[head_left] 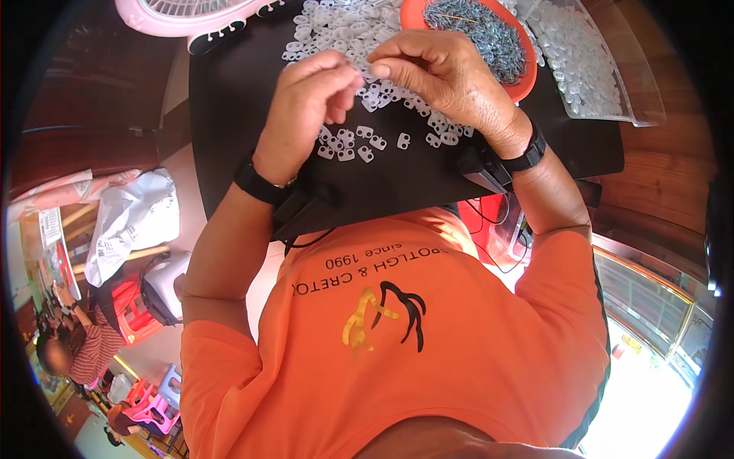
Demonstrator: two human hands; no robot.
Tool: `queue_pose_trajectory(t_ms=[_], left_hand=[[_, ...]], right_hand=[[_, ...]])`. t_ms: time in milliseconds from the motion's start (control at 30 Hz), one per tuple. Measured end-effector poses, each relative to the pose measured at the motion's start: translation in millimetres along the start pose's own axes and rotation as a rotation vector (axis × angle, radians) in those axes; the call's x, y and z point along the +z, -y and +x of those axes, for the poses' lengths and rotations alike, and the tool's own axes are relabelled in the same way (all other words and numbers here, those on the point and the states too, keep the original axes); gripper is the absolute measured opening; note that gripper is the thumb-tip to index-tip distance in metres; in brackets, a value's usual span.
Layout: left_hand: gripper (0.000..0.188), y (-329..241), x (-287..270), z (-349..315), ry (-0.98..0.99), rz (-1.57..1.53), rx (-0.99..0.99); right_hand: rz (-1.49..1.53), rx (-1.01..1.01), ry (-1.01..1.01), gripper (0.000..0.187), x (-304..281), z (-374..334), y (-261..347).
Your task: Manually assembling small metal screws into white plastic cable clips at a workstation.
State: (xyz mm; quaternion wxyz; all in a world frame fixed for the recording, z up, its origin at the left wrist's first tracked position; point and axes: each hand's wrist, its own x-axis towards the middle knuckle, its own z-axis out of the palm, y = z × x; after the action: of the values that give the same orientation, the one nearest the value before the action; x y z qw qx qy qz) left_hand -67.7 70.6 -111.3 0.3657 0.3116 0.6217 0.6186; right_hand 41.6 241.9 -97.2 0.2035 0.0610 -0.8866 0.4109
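Over the dark table, my left hand [310, 99] and my right hand [447, 73] face each other with their fingertips close together. Thumb and fingers of the left hand are pinched, the other fingers curled; what they hold, if anything, is too small to name. My right hand also pinches thumb against forefinger, and its contents cannot be made out. Beneath and beyond the hands lies a pile of small white plastic pieces with holes [336, 30]. Several loose white pieces [346, 139] are scattered nearer to me. Right of the pile, an orange bowl [523, 90] holds many small grey metal parts [489, 38].
A clear plastic bin [646, 115] of white pieces stands at the table's far right. At the far left is a pink fan [202, 23]. The dark table's [382, 191] near edge lies close to my body. Other people [84, 344] and stools [157, 409] appear at left.
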Motion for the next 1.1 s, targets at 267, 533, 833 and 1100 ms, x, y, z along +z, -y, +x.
queue_pose_trajectory(t_ms=[267, 533, 833, 1100], left_hand=[[0.017, 4, -32, 8, -0.414, -0.305, 0.125], [0.022, 29, -30, 17, -0.293, -0.095, 0.253], [0.022, 19, 0, 6, -0.182, -0.294, 0.147], [0.02, 13, -9, 7, -0.27, -0.383, 0.1]], right_hand=[[-0.445, -0.24, 0.018, 0.019, 3, 0, -4], [-0.622, -0.272, 0.098, 0.022, 11, 0, -11], [-0.599, -0.205, 0.165, 0.019, 4, 0, -7], [-0.475, -0.259, 0.077, 0.019, 4, 3, -3]])
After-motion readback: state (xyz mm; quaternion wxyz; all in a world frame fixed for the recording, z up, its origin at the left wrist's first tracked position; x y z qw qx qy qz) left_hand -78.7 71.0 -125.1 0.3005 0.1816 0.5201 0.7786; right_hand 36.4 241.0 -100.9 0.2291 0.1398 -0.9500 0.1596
